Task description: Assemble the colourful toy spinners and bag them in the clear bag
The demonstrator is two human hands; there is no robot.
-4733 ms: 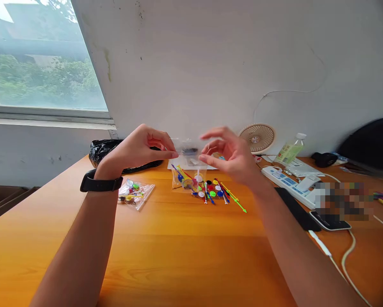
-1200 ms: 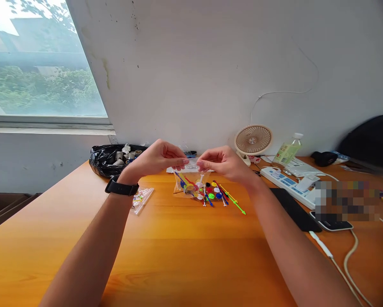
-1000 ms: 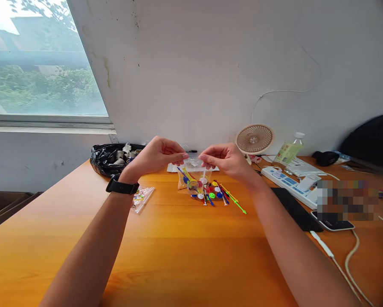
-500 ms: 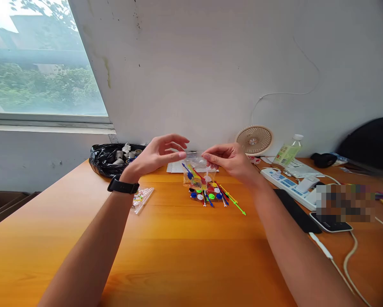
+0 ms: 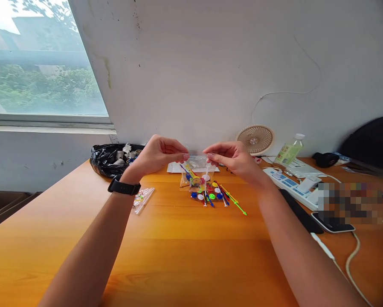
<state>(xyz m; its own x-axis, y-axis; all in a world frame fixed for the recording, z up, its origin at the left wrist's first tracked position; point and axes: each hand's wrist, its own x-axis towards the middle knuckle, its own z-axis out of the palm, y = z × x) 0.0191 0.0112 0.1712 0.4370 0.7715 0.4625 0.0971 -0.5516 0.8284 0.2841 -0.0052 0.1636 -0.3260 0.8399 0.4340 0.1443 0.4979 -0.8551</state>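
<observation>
Back on the small clear bag (image 5: pixel 198 168) after letting go a moment ago, the left hand (image 5: pixel 159 154) is pinching its top left corner while the right hand (image 5: pixel 231 157) is pinching the top right. Hanging between them at frame centre, the bag is hovering above loose colourful pieces (image 5: pixel 215 195) on the orange table (image 5: pixel 185 251).

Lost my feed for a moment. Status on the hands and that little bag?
Left hand and right hand pinch the bag's top edge. Clear bag hangs above the table, colourful pieces inside. Loose pieces lie beneath.
</observation>
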